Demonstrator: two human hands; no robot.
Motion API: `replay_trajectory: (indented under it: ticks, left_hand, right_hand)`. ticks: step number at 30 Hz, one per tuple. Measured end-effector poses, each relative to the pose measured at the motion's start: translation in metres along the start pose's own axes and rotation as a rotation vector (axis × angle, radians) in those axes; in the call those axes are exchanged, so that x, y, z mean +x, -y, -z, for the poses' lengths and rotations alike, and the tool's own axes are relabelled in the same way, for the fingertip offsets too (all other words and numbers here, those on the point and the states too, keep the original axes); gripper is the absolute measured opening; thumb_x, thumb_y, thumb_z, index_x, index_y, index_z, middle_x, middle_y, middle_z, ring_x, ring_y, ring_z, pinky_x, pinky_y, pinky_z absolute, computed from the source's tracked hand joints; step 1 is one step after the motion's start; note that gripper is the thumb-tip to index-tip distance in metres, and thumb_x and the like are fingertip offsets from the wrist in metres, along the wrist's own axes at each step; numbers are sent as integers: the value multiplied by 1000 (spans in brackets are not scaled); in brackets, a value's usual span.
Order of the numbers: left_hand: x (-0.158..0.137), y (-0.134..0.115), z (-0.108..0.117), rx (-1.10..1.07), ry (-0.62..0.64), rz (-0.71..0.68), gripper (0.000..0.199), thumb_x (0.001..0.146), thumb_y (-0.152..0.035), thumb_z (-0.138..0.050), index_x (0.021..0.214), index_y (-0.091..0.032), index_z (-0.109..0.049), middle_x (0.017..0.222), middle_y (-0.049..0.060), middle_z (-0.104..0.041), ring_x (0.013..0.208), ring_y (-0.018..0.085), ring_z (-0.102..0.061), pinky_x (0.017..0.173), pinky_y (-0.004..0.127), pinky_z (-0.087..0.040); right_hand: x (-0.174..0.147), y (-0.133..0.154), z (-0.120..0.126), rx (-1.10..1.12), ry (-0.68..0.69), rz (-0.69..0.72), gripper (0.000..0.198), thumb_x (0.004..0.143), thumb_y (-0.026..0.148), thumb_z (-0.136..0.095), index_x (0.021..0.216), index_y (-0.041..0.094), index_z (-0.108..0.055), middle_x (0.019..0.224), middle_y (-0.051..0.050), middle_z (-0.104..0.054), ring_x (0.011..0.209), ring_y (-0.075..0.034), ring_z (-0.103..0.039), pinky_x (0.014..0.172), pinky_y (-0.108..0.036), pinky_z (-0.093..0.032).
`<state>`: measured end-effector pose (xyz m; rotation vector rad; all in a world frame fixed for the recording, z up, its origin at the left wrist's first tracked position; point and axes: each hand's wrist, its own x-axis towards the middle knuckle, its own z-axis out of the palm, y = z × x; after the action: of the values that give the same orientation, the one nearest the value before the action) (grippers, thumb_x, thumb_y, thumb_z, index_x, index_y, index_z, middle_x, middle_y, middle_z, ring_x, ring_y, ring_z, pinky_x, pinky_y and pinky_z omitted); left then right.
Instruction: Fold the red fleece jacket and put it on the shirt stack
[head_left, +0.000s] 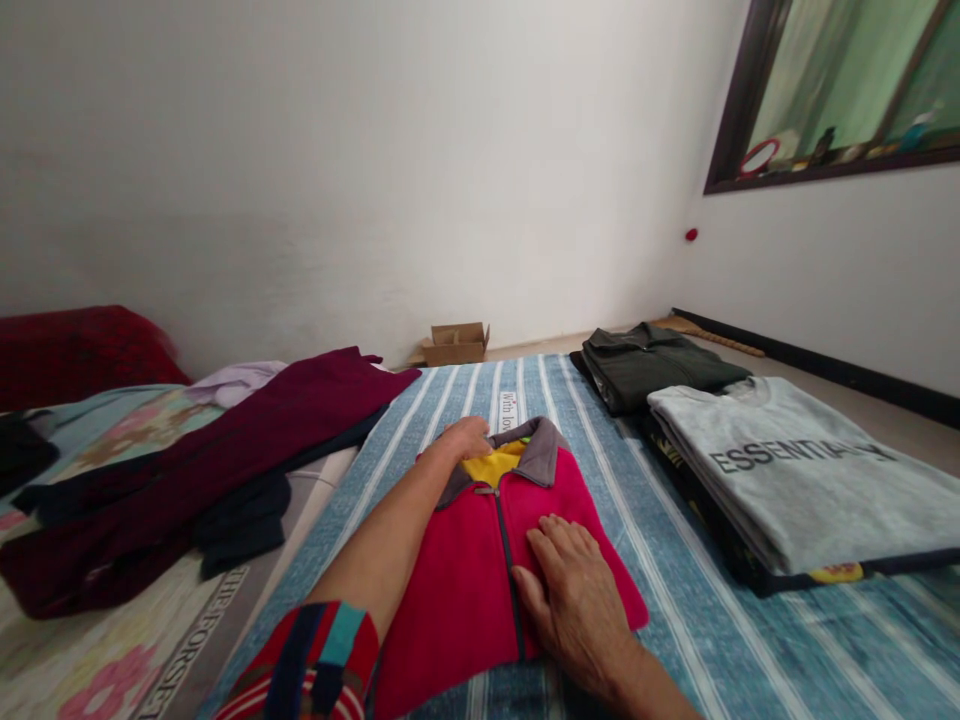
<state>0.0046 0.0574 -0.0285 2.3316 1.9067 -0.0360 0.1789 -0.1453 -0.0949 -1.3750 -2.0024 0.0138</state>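
A pink zip-up jacket [457, 590] with a grey collar and yellow lining lies folded, front side up, in front of me. Its dark zipper runs down the middle with the top slightly undone. My left hand [469, 438] reaches across to the far left side of the collar, its fingers closed on the fabric there; the fingertips are partly hidden. Flat on the right half of the jacket's front rests my right hand [574, 590], palm down with fingers spread.
The jacket lies on a blue striped sheet [637, 540]. At right are a folded grey sweatshirt [810, 470] on a stack and a dark green garment [660, 365]. Maroon clothing [225, 450] sprawls on the left. A cardboard box [456, 344] stands by the wall.
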Motion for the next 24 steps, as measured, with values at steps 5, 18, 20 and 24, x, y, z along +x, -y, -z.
replay_trajectory:
  ticks: [5,18,20,24]
  left_hand:
    - [1,4,1,39,44,-67,17,68,-22,-55,76,-18,-70,72,4,-67,74,21,-61,63,25,-43]
    - [8,12,-2,104,23,-150,20,76,-18,-45,85,-17,-62,84,6,-66,81,20,-60,65,26,-39]
    - [10,12,-8,130,32,-149,21,77,-19,-43,86,-17,-62,85,7,-67,81,22,-61,65,27,-40]
    - [11,11,-15,172,46,-144,22,79,-21,-43,89,-17,-62,90,11,-67,87,25,-63,68,29,-42]
  right_hand:
    - [-1,-1,-2,18,-23,-8,29,83,31,-54,110,20,-61,117,-8,-61,109,-29,-54,96,-48,-41]
    - [4,0,-2,56,24,-27,32,82,33,-56,111,19,-60,119,-9,-60,111,-30,-53,99,-49,-39]
    - [7,0,0,63,53,-33,32,83,35,-56,111,19,-60,119,-10,-60,112,-30,-53,99,-49,-39]
    - [10,2,3,81,101,-49,33,83,36,-55,111,17,-60,120,-11,-59,113,-31,-51,99,-51,-37]
